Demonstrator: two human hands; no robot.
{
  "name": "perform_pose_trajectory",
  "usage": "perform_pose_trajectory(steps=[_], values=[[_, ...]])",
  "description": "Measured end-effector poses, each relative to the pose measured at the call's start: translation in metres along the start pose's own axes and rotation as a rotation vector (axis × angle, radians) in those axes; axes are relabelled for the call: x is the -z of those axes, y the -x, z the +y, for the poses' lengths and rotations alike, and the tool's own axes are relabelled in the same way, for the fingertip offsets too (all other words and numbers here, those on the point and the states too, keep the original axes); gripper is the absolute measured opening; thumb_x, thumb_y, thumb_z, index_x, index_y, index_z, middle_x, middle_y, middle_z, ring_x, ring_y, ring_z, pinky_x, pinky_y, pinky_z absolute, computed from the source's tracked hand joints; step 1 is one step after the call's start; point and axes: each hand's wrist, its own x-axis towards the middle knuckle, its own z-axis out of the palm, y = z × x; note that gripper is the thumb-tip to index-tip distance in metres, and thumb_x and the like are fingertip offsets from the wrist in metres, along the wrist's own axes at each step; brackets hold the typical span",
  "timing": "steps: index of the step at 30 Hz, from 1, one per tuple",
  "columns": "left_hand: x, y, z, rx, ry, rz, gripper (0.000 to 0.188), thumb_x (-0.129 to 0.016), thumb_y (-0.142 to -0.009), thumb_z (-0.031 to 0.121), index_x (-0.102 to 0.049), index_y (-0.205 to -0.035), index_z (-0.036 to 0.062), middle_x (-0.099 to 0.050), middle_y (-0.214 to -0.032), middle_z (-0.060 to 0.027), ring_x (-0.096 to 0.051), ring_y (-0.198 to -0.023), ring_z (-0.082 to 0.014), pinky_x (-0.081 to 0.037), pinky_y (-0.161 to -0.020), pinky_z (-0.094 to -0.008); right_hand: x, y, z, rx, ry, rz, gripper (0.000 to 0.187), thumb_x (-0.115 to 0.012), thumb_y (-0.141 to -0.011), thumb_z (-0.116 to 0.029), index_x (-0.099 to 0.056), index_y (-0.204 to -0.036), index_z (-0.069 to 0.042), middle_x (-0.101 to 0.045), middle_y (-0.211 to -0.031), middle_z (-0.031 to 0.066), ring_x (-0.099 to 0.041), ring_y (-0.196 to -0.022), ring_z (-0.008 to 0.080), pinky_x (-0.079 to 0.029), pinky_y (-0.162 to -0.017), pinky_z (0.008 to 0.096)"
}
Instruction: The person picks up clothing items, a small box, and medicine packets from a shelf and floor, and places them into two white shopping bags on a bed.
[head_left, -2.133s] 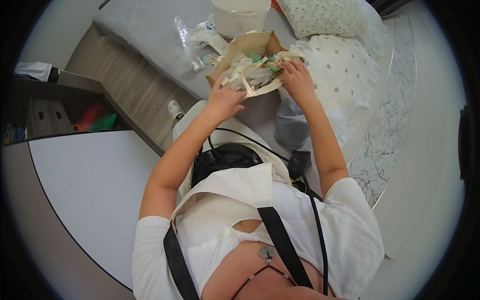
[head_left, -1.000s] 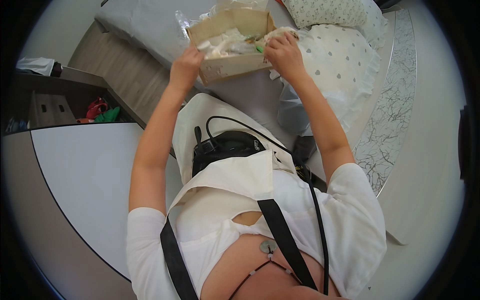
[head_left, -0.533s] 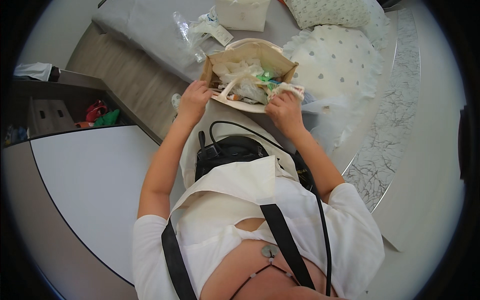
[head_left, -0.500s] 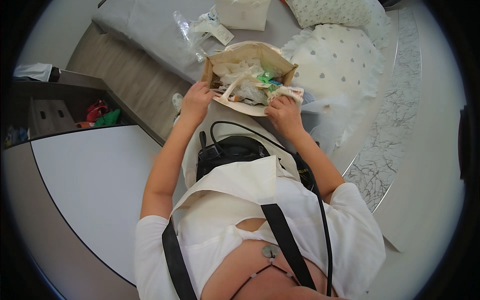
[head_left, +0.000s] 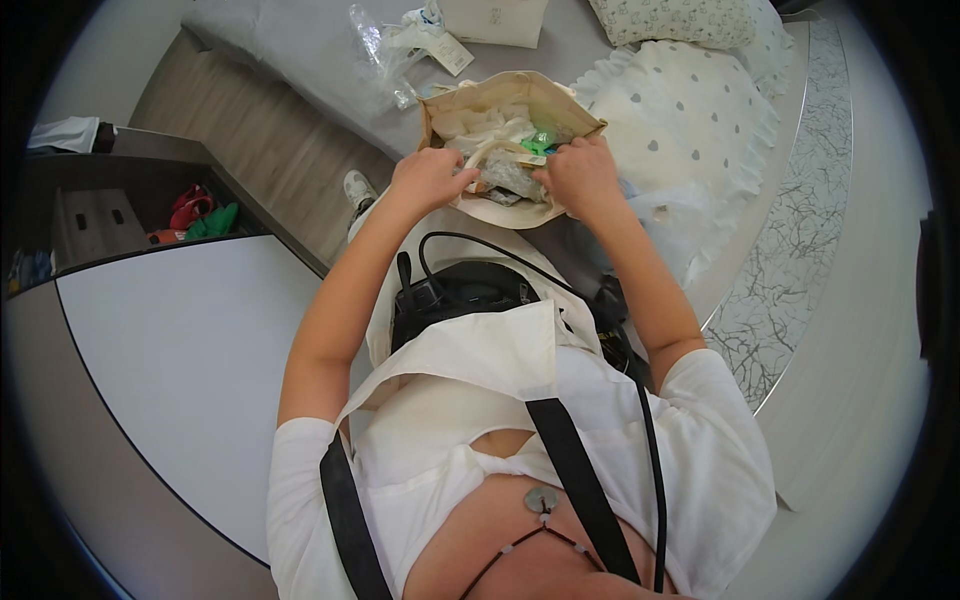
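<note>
A cream tote bag stands open-topped in front of me, with a handle loop lying across its mouth. Crumpled clear plastic wrapping, a bright green piece and pale packets fill it. My left hand is closed on the near left part of its rim, thumb pointing inward. At the near right side my right hand is curled over the edge, its fingertips partly hidden. Both hands rest at about the same height, on either side of the contents.
Behind the bag, the grey bed holds clear plastic packaging, a white tag and a white bag. Frilled heart-patterned bedding lies right. A white-topped cabinet stands left, with red and green items. A black cable crosses my front.
Both hands have shifted inward over the bag's near rim. The patterned cloth by my right hand is no longer visible. The bag's mouth sits a little higher on the right.
</note>
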Motion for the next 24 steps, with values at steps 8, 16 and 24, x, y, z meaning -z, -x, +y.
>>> perform_pose_trajectory(steps=[8,16,24], values=[[-0.036,-0.031,-0.031,-0.013,0.551,0.211,0.022,-0.059,-0.075,0.019,-0.059,-0.089,0.0017,-0.061,-0.070,-0.0060,-0.057,-0.060,-0.0144,-0.045,-0.056,-0.0277,-0.020,0.005,0.004,-0.108,0.010,-0.002,0.028,-0.060,-0.067,-0.037,-0.066,-0.076,-0.011,-0.061,-0.078,0.0051,-0.055,-0.082,0.0182,-0.034,-0.076,0.0336],[0.000,0.018,-0.021,-0.216,1.121,-0.106,0.016,-0.057,-0.081,0.015,-0.059,-0.089,0.0013,-0.058,-0.090,-0.0027,-0.053,-0.088,-0.0117,-0.039,-0.081,-0.0245,-0.029,0.034,0.014,-0.144,-0.715,0.317,0.018,-0.059,-0.066,-0.016,-0.062,-0.082,-0.008,-0.060,-0.085,0.0042,-0.053,-0.092,0.0211,-0.020,-0.100,0.0452],[0.011,0.027,-0.021,-0.360,0.329,-0.097,0.024,-0.065,-0.070,0.028,-0.060,-0.084,0.0094,-0.052,-0.110,-0.0071,-0.044,-0.110,-0.0205,-0.020,-0.101,-0.0428,0.004,0.059,0.029,0.228,-0.890,-0.072,0.029,-0.054,-0.068,-0.014,-0.062,-0.096,-0.015,-0.057,-0.110,0.0052,-0.041,-0.118,0.0218,-0.006,-0.102,0.0540]])
